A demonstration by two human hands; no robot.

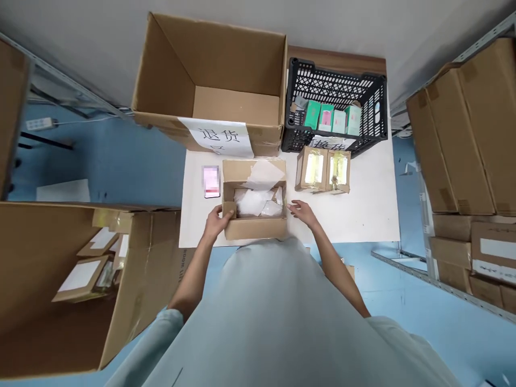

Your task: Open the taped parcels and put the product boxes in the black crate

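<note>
A small open cardboard box (253, 228) sits at the near edge of the white table (363, 215), with white plastic packing (256, 201) inside and its lid flap folded back. My left hand (216, 219) grips the box's left side flap, fingers curled on the cardboard. My right hand (303, 212) hovers by the box's right side, fingers spread and holding nothing.
A phone (211, 181) lies left of the box. Two window-front cartons (323, 170) stand to the right. Behind are a large empty carton (209, 80) with a paper label and a black crate (334, 105) of green boxes. Big cartons flank both sides.
</note>
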